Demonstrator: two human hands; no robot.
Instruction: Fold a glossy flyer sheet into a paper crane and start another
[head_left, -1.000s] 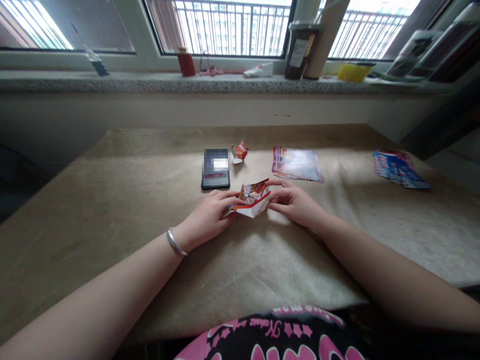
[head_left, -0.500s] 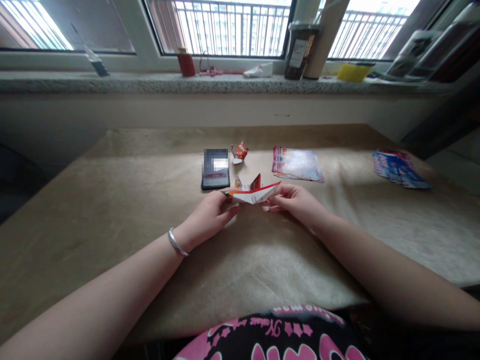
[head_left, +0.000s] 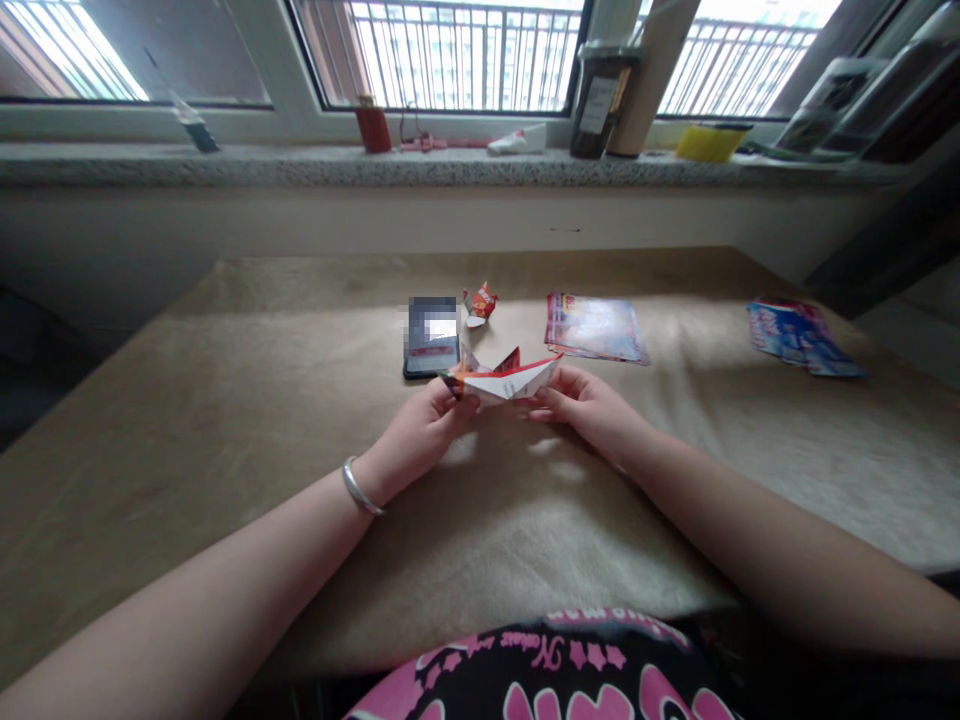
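Between my two hands is a folded paper piece (head_left: 504,386), white underneath with a red top edge and pointed flaps standing up at its back. My left hand (head_left: 431,415) pinches its left end, the thumb in front. My right hand (head_left: 576,394) closes on the right end, with some fingers tucked below the paper. Just beyond the paper lies a phone (head_left: 435,366) with a lit, partly blurred screen. A small orange-and-red folded paper figure (head_left: 481,304) sits beside the phone's upper right corner.
A stack of printed paper sheets (head_left: 596,328) lies right of the paper figure. Blue leaflets (head_left: 804,338) rest farther right on the table (head_left: 225,400). Along the windowsill (head_left: 285,172) stand a red container (head_left: 373,127), a dark jar (head_left: 595,105) and a yellow item (head_left: 709,143).
The folded paper has tilted slightly, with its left end showing more. My left thumb has moved up onto its front. The right hand has barely shifted.
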